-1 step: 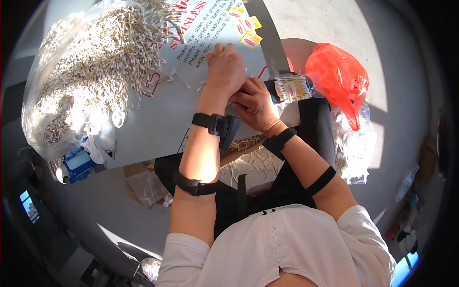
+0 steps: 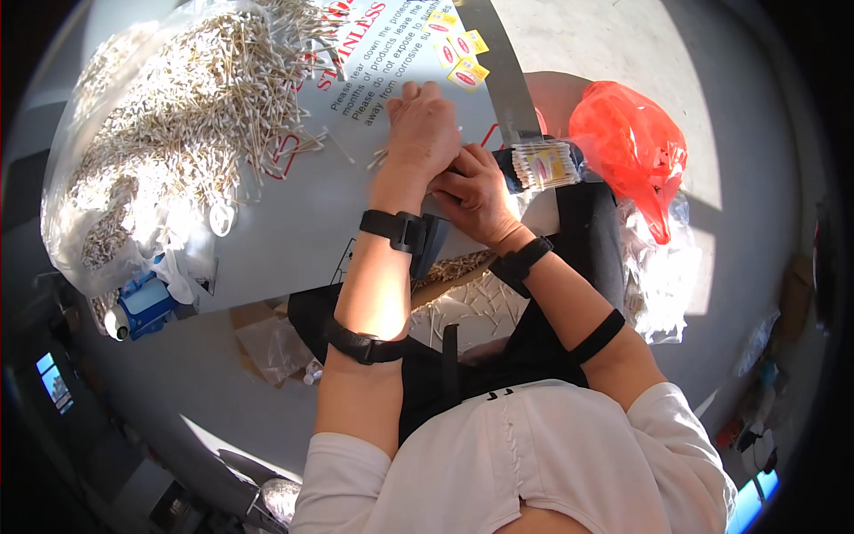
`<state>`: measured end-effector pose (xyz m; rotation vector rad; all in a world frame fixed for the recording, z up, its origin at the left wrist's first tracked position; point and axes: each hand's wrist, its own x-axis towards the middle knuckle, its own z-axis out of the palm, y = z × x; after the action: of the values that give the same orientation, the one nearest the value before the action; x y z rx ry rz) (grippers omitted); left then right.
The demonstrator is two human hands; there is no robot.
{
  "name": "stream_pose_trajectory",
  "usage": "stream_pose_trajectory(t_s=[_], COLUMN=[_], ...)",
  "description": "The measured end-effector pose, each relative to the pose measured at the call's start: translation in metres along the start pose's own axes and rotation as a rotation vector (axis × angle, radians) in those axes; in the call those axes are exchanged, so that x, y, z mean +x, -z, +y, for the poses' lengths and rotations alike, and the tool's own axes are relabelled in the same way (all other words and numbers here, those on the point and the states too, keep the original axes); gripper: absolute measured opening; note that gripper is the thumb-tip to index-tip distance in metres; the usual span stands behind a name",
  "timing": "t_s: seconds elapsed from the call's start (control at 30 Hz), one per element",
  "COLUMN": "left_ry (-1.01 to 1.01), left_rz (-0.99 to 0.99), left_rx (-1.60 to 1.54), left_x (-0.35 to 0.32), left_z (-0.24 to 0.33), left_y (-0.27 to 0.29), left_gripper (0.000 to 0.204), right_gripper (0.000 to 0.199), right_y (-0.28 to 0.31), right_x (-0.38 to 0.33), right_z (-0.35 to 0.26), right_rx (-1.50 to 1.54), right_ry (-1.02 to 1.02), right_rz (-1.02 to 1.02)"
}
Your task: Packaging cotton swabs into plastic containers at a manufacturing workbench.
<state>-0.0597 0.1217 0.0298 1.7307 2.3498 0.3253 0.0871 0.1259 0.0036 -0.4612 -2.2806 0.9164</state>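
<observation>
Left hand is curled nearly closed, right hand half-curled just near-right of it; can't tell what either's gripping. Few thin cotton swabs poke out just left of the left wrist. Flat, ribbed swab pack sits right of the right fingers, fuzzy swab heap far left, crinkly red plastic bag far right.

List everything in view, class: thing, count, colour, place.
Heaped swabs: many, white, upper left
Clear bag: one, colourless, around heap
Table: one, grey, upper centre
Cards: several, yellow, upper table
Red bag: one, red, right
Swab packet: one, white and yellow, beside red bag
Film: some, clear, below red bag
Container: one, blue, table's left corner
Lower swabs: many, pale, near lap
Straps: four, black, arms
Left hand: one, bare, over table
Right hand: one, bare, beside left
</observation>
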Motion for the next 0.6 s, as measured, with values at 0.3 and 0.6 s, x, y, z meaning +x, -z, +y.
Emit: stream_pose_trajectory(t_s=[0.3, 0.6], left_ry=[0.222, 0.202], left_rz=[0.228, 0.379], left_rx=[-0.275, -0.176], left_x=[-0.044, -0.084], left_z=[-0.054, -0.041], left_y=[0.021, 0.009], left_gripper=[0.023, 0.031], right_gripper=[0.028, 0.021], right_y=[0.006, 0.017], right_x=[-0.004, 0.036], right_z=[0.002, 0.027], right_rx=[0.226, -0.186], right_ry=[-0.211, -0.104], right_rz=[0.092, -0.004])
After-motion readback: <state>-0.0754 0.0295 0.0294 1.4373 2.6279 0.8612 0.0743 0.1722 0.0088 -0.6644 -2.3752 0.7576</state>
